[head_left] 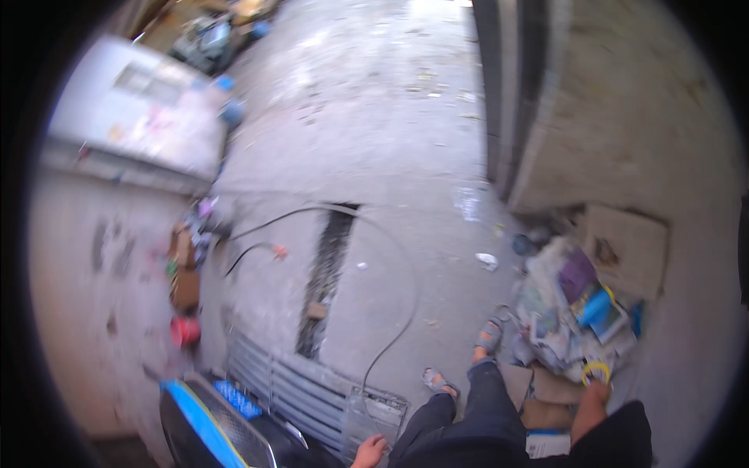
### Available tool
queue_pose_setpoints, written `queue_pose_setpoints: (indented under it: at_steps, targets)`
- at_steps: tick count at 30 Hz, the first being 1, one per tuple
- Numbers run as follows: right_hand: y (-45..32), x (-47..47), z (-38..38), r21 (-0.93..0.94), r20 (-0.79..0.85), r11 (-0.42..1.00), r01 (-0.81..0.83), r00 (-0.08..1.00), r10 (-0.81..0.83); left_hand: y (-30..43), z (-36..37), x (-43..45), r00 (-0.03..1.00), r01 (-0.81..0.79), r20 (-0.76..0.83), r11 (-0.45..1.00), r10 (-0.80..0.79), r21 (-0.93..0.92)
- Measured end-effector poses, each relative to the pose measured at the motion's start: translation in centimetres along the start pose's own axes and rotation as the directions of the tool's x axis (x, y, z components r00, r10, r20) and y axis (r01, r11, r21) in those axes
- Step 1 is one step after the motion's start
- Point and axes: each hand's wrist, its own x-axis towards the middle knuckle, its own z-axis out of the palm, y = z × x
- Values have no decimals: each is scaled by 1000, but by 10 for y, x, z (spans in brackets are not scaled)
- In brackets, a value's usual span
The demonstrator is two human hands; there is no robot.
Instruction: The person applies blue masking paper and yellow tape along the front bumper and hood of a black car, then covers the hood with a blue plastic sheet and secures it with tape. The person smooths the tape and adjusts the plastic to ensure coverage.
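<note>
My right hand [597, 391] is closed around a yellow ring-shaped object [595, 366], beside a pile of refuse on the right. Blur hides exactly what the ring is. Low in the picture, my left hand [372, 450] hangs by my leg with its fingers loosely curled. Whether it holds anything is unclear. Close to it lie a slatted metal grate [292, 380] and the lower end of a dark cable or hose [416, 292], which loops over the concrete floor [374, 245].
An open drain channel [327, 281] with debris crosses the floor. At lower left is a black-and-blue scooter-like vehicle [222, 415]. A red container [185, 332] stands by the left wall. Flattened cardboard [550, 414] and the refuse pile [550, 316] lie at right, near a cardboard box [629, 251].
</note>
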Motion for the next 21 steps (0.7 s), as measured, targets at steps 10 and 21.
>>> queue_pose_setpoints:
  at_steps: [10,21]
  targets:
    - [-227,-168,-69,670,275,609,423,621,-734,-82,80,-43,964,-111,-260,975,58,-193]
    - [-193,-653,-162,931,361,249,265,-589,-723,-338,78,-68,884,-155,-303,388,-356,-909]
